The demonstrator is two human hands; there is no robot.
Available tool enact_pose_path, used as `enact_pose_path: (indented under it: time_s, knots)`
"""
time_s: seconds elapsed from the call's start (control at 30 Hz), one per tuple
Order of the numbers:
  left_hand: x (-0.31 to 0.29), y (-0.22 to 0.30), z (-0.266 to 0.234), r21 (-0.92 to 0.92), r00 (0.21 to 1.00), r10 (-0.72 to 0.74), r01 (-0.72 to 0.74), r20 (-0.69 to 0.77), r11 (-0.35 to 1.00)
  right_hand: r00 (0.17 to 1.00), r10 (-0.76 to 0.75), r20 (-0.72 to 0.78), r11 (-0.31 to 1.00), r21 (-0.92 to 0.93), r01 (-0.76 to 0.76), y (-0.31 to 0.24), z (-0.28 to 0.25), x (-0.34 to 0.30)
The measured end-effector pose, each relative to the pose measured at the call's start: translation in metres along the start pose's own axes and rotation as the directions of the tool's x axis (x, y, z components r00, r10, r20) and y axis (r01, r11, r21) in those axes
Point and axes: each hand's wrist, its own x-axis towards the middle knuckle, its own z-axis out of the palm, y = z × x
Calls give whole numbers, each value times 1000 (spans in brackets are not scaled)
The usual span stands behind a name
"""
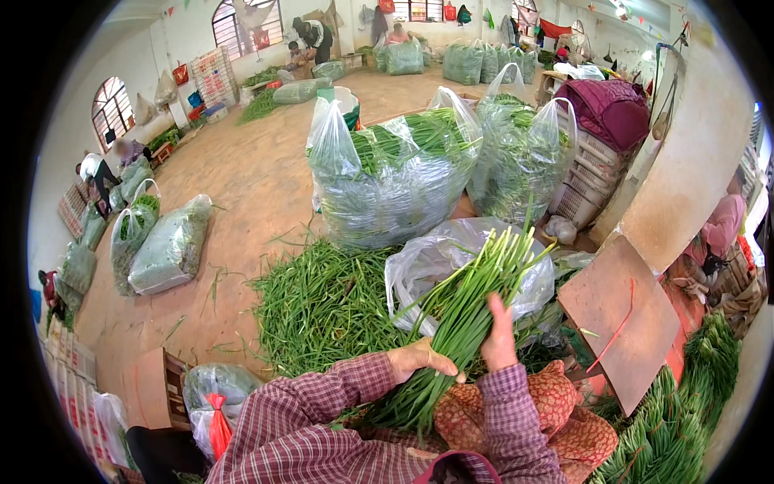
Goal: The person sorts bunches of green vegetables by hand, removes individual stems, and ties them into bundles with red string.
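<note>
A thick bunch of chives (472, 298), pale at its upper cut ends, leans up and to the right above my lap. Around its lower middle my left hand (423, 359) is closed, thumb laid across the stalks. My right hand (498, 337) presses on the bunch's right side with its thumb upward; its other fingers are partly hidden. Just beyond the bunch lies an opened clear plastic bag (419, 262). To the left, a loose heap of green leaves (322, 310) covers the floor. A red patterned cloth (556, 403) lies over my lap.
Two large clear bags packed with greens (387, 202) (520, 161) stand ahead. A brown board (621, 323) tilts at my right, above more bundled greens (669, 427). Stacked crates (588, 181) stand by the pillar. Filled bags (173, 246) lie left; other people work farther off.
</note>
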Motion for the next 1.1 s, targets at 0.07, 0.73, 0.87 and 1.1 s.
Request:
enact_pose_path:
  time_s: [0.07,0.73,0.87,1.1]
  knots:
    - [-4,-1,-3,67,1000,18,-18,11,998,994,-25,-103,999,-38,22,-23,-9,17]
    - [-16,10,-33,335,979,26,43,-200,941,900,-334,-279,902,182,392,-124,-77,91]
    - [-15,10,-40,390,969,104,-8,-225,921,830,-516,-209,856,-152,494,-160,-161,65]
    - [-16,16,-40,417,963,183,-86,-197,905,779,-592,209,390,-772,503,-95,-47,3]
